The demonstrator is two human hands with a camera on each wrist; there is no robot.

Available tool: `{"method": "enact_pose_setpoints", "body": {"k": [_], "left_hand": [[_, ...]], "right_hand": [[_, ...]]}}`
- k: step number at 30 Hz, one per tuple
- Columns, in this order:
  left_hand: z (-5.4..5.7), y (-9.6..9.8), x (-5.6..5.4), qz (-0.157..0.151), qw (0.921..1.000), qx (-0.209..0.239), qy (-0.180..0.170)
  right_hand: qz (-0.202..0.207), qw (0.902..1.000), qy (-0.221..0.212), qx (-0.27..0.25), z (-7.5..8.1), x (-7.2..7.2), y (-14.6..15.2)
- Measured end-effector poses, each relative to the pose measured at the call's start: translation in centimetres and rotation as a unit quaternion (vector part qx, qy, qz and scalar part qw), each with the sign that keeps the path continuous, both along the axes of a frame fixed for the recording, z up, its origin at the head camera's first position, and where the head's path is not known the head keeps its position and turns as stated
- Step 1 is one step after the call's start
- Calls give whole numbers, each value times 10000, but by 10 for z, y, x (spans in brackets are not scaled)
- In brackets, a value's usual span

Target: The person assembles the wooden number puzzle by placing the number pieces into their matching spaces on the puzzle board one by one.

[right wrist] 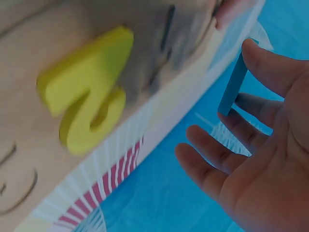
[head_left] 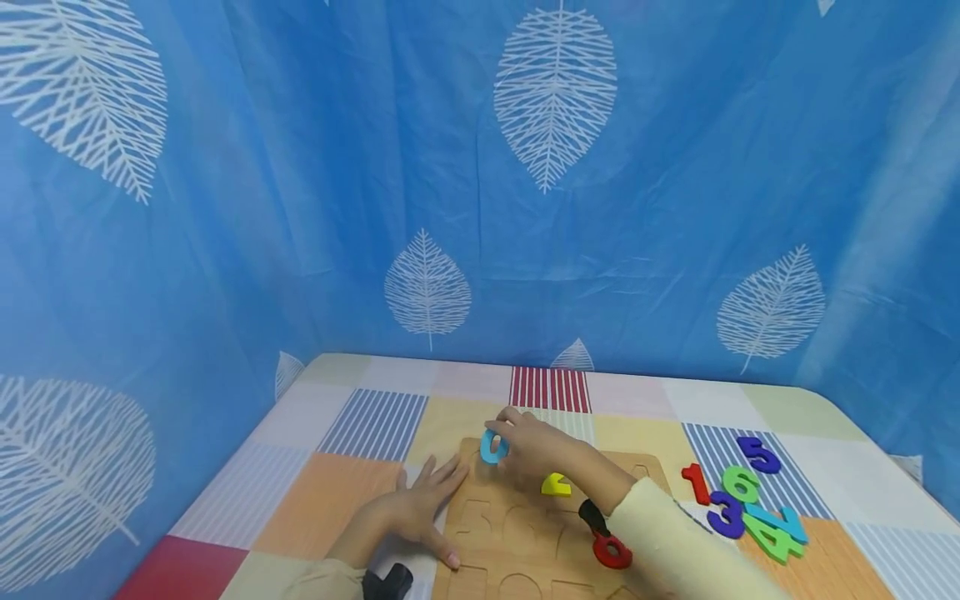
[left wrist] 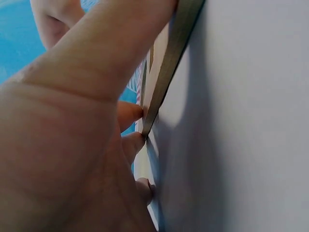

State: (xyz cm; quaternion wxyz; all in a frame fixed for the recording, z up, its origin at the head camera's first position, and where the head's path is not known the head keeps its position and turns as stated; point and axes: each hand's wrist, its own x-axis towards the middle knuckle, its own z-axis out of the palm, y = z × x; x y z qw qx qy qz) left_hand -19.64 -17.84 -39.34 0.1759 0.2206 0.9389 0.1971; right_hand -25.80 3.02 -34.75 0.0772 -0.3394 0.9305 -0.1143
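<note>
Had the cream right sleeve [head_left: 682, 537] nearest the head camera, reaching in across the right edge of a wooden board [head_left: 480, 533] on the table [head_left: 885, 467]. Held a light blue zero [head_left: 494, 447] in the right hand [head_left: 532, 446], clamped between thumb and fingertips, above the board and close to its far left corner. Saw the same piece edge-on in the right wrist view, with two outer fingers stretched out clear of it. Rested the left hand [head_left: 423, 507] at the board's left edge, fingers and thumb spread apart, with fingertips touching the wood. Found a yellow two [head_left: 556, 485] on the board, toward its far edge; could not tell whether seated in a recess or loose on top. Spotted a red piece with a round hole [head_left: 612, 552] toward the board's right edge, partly covered. Counted six numerals between the board's right edge and the table's right edge: a red one [head_left: 696, 484], nearest the board; a purple three [head_left: 724, 515]; a green six [head_left: 741, 483]; a purple five [head_left: 759, 455], closest to the table's far edge; a blue seven [head_left: 787, 523] and a green four [head_left: 771, 537], touching. Saw a blue curtain [head_left: 337, 167] beyond that far edge.
</note>
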Motion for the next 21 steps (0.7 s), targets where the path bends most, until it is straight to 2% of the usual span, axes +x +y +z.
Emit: {"method": "enact_pose_setpoints", "body": {"k": [8, 17, 21], "left_hand": [[0, 1, 0, 16, 10000, 13, -51], [1, -1, -1, 17, 9997, 121, -202], [1, -1, -2, 9, 9997, 161, -209]], "right_hand": [[71, 9987, -145, 491, -9, 7, -15], [272, 9985, -170, 455, -15, 6, -18], [386, 9981, -41, 472, -19, 4, -18]]}}
